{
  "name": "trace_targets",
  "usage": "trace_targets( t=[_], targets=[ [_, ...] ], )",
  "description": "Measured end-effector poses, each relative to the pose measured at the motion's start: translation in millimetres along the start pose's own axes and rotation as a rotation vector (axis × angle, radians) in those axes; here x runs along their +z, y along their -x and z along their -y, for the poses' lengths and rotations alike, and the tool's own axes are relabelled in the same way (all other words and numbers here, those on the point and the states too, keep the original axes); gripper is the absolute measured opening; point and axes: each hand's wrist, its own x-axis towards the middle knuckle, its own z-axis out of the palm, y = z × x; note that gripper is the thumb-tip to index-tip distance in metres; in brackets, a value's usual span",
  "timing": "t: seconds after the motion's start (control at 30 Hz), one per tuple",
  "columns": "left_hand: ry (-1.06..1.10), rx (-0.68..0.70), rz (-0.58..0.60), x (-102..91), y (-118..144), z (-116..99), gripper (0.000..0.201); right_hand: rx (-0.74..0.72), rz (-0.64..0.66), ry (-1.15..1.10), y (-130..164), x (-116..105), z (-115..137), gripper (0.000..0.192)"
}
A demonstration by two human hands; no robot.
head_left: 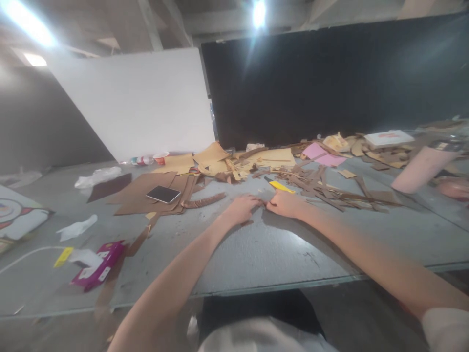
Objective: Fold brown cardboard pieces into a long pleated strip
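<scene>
The yellow-handled utility knife is gripped in the right hand; the left hand, fingers curled, is best kept clear of the blade.

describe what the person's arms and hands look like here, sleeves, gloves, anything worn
Both arms are bare from the hands back along the forearms. The left hand and right hand wear no gloves, and no watch, ring or band shows, though the picture is soft. At the lower right corner a pale, whitish short sleeve covers the right upper arm. No sleeve shows on the left arm.
</scene>
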Motion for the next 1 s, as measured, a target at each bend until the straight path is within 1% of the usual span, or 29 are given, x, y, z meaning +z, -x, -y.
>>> trace_targets(
  t=[0.13, 0.23, 0.4, 0.47, 0.57, 0.63, 0.7, 0.77, 0.83, 1.0],
  targets=[
    [0.021, -0.050, -0.060, -0.4, 1.8, -3.0, 0.058, -0.025, 0.005, -0.007, 0.6, 0.3, -2.1, 0.050],
    [0.038, -0.091, -0.058, -1.0, 4.2, -3.2, 0.055, -0.022, 0.001, -0.005, 0.3, 2.0, -3.8, 0.052],
    [0.046, -0.077, -0.069, 1.4, 6.1, 0.5, 0.053, -0.001, -0.020, 0.006, -0.5, 5.1, -2.0, 0.051],
    [0.042, -0.062, -0.080, 2.8, 5.9, 1.9, 0.051, 0.005, -0.044, -0.013, -1.1, 6.3, -0.1, 0.048],
    [0.045, -0.058, -0.083, 4.4, 5.4, 2.9, 0.048, 0.002, -0.076, -0.098, -3.1, 8.8, 2.2, 0.035],
    [0.050, -0.058, -0.090, 5.3, 5.1, 2.8, 0.048, 0.060, -0.085, -0.160, -4.9, 10.0, 3.2, 0.029],
    [0.052, -0.065, -0.116, 5.9, 4.8, 2.2, 0.048, 0.148, -0.079, -0.211, -6.6, 10.5, 3.7, 0.027],
    [0.052, -0.080, -0.149, 6.3, 4.3, 1.6, 0.042, 0.200, -0.064, -0.261, -7.8, 10.5, 3.9, 0.025],
    [0.063, -0.090, -0.165, 6.6, 3.8, 1.8, 0.033, 0.216, -0.059, -0.305, -8.4, 10.4, 3.8, 0.024],
    [0.160, -0.071, -0.192, 9.5, 3.2, 7.3, 0.018, 0.232, -0.055, -0.385, -8.1, 11.4, 3.3, 0.020]
  ],
)
